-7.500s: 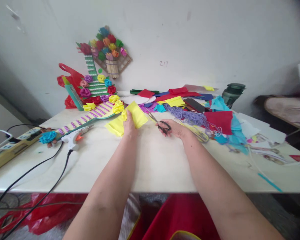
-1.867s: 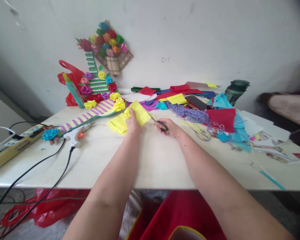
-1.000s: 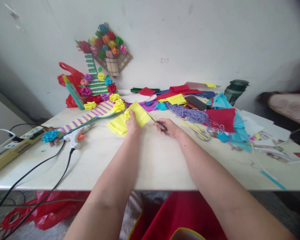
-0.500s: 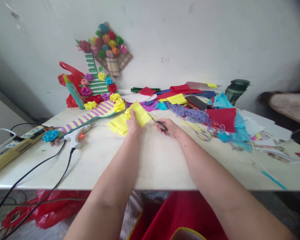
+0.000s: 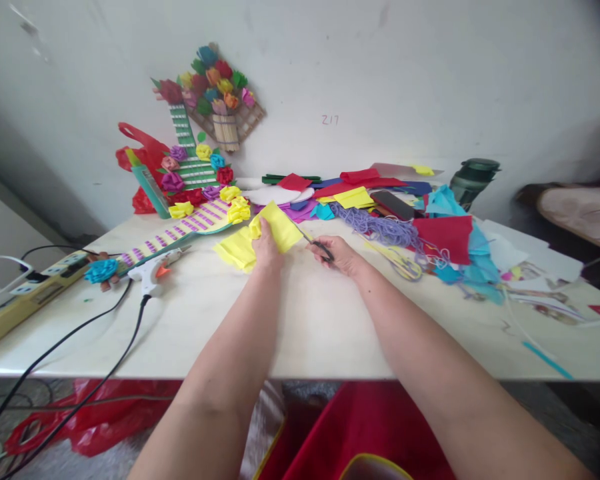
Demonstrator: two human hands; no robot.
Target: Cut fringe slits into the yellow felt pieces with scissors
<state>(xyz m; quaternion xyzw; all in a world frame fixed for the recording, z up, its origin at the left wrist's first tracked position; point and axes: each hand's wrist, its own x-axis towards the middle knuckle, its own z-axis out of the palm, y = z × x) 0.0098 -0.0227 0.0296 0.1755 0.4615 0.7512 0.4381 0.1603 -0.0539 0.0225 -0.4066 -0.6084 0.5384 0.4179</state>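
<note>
My left hand (image 5: 267,248) grips a folded sheet of yellow crepe paper (image 5: 284,229), its thumb pressed on top. Part of the paper spreads out to the left of the hand, low over the table. In my right hand (image 5: 341,253) is a pair of scissors (image 5: 323,251) with dark handles, fingers wrapped around the loops. The blades point up and left and lie along the right edge of the yellow paper. Whether they have cut into it I cannot tell.
At left lie a white glue gun (image 5: 150,273) with its cord, a power strip (image 5: 35,293) and a flower-decorated striped panel (image 5: 180,230). Purple yarn (image 5: 380,228), coloured paper and a dark bottle (image 5: 474,183) stand or lie behind and right. The table's front edge (image 5: 325,379) is near.
</note>
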